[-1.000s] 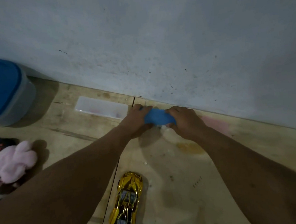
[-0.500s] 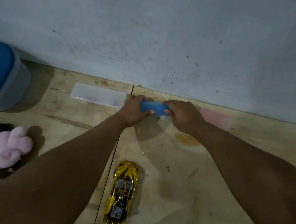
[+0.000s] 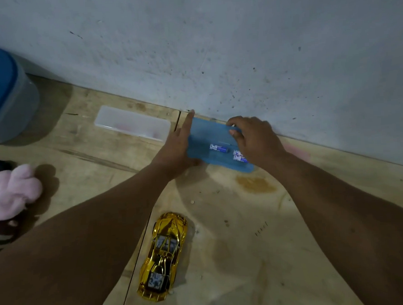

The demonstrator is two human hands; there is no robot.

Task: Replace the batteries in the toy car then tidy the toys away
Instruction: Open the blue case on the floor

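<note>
A flat blue plastic case (image 3: 209,140) lies open on the wooden floor by the wall, with blue-and-white batteries (image 3: 219,148) in it. My left hand (image 3: 177,145) rests flat against the case's left end, index finger stretched toward the wall. My right hand (image 3: 254,139) grips the case's right part from above, partly hiding more batteries (image 3: 239,156). A shiny gold toy car (image 3: 163,256) stands on its wheels nearer to me, between my forearms, touched by neither hand.
A clear plastic lid (image 3: 132,126) lies left of the case. A big tub with a blue lid (image 3: 1,94) stands at far left. A pink plush toy (image 3: 11,190) and dark toys lie at the left edge. The grey wall (image 3: 236,44) closes the far side.
The blue case was closed and pinched between both hands; now it lies open and flat, showing batteries. The camera shifted slightly.
</note>
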